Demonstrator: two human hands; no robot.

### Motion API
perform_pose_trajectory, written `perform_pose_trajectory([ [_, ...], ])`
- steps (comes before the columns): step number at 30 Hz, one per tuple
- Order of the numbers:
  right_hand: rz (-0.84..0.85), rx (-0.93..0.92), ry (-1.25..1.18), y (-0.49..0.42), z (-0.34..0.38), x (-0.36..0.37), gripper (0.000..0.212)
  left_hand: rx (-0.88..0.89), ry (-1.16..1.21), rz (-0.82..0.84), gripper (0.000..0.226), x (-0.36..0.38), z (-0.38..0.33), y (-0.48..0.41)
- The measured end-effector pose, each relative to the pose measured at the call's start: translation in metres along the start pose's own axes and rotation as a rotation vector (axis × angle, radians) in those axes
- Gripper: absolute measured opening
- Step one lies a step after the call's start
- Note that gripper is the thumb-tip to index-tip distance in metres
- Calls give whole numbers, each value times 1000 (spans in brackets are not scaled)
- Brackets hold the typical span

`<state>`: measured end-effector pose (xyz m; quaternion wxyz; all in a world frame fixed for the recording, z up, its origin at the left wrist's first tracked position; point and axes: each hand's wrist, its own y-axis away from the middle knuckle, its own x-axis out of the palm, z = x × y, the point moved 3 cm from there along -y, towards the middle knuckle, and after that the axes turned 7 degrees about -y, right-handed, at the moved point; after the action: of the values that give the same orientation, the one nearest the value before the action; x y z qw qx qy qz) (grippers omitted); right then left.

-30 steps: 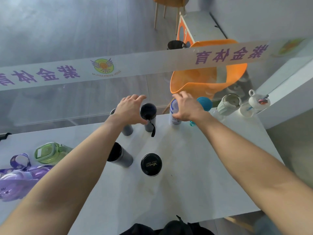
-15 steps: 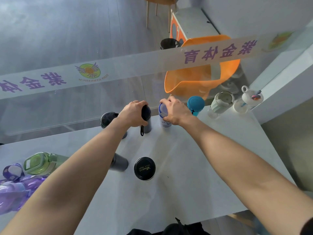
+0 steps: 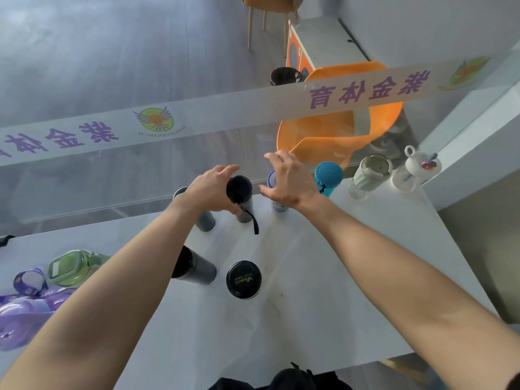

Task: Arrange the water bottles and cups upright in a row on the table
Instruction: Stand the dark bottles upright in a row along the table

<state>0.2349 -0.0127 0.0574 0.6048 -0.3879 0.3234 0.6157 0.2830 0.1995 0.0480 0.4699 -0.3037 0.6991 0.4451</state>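
Cups flask [image 3: 239,188] at far edge with left hand [image 3: 209,190], grip unclear; holds right hand [image 3: 288,182] splayed over bottle [image 3: 279,206]; mirrored 紫金体育 on banner [image 3: 253,108].
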Motion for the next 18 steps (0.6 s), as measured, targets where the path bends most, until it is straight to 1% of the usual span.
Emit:
perform_pose_trajectory([
  [1, -39, -68, -27, 0, 12, -1, 77, -18, -34, -14, 131, -3, 10, 5],
  [2, -40, -122, -56, 0, 25, -1, 73, -46, -69, -22, 130, -6, 21, 10],
  [3, -1, -156, -76, -1, 39, 3, 73, -81, -95, -22, 128, -7, 33, 15],
  [4, 71, -168, -75, -3, 51, 9, 78, -118, -100, -15, 125, -7, 45, 21],
  [7, 309, -81, 54, -6, 71, 36, 103, -201, -3, 3, 105, 1, 74, 34],
  [8, 355, -38, 90, -8, 73, 44, 105, -207, 23, -3, 95, 5, 80, 37],
  [9, 377, 2, 96, -10, 73, 50, 101, -206, 41, -17, 86, 7, 84, 39],
  [11, 360, 48, 66, -13, 73, 58, 83, -194, 64, -50, 74, 12, 90, 40],
  [13, 319, 60, 35, -15, 73, 61, 74, -183, 59, -69, 70, 12, 93, 40],
  [18, 300, 51, 21, -15, 77, 69, 77, -169, 54, -58, 74, 13, 102, 39],
])
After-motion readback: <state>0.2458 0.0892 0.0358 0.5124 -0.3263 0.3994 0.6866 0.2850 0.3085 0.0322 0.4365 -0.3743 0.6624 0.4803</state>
